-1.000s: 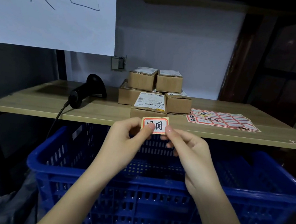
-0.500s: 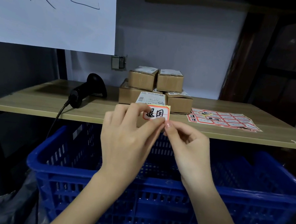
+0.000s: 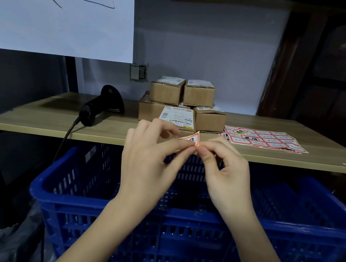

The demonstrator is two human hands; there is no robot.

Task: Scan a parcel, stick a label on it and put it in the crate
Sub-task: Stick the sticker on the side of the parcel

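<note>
Both hands meet above the blue crate (image 3: 309, 228), pinching a small red-bordered label (image 3: 191, 139) that is bent and tilted. My left hand (image 3: 150, 161) grips its left lower edge; my right hand (image 3: 226, 171) nips its right corner with thumb and forefinger. Just behind the label, at the wooden shelf's front edge, lies a cardboard parcel (image 3: 178, 119) with a white shipping label on top; my hands hide its front. Several more parcels (image 3: 182, 92) are stacked behind it.
A black handheld scanner (image 3: 101, 106) with a cable lies on the shelf (image 3: 37, 117) to the left. Sheets of red-bordered labels (image 3: 263, 138) lie to the right. A white paper sign (image 3: 58, 6) hangs at the upper left. A grey bag (image 3: 10, 241) sits beside the crate.
The label was held flat and facing me; now it is bent and tilted edge-on as my right fingers pinch its corner. Both hands stay over the crate.
</note>
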